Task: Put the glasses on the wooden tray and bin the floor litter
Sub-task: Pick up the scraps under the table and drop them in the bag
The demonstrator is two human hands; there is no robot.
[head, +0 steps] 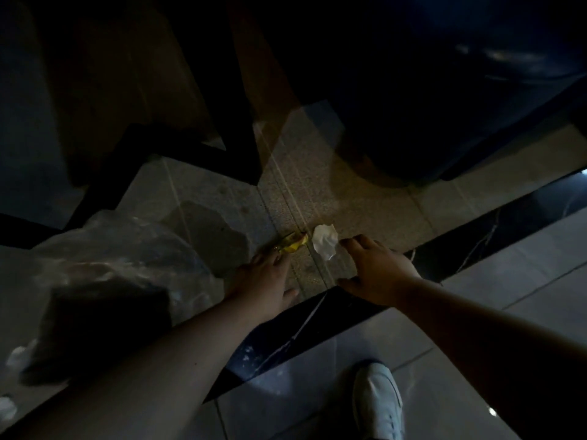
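In the dim light the left hand (pixel 266 281) seems to pinch the yellow wrapper (pixel 293 243) on the speckled floor (pixel 343 198), while the right hand (pixel 378 274), fingers (pixel 355 240) spread wide, reaches just beside the white crumpled paper (pixel 325 244).

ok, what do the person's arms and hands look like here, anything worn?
Both arms are bare as far up as the frame shows: no sleeves, gloves or watch visible. The left hand and right hand show no rings, though the light is dim. The only clothing in view is a white shoe.
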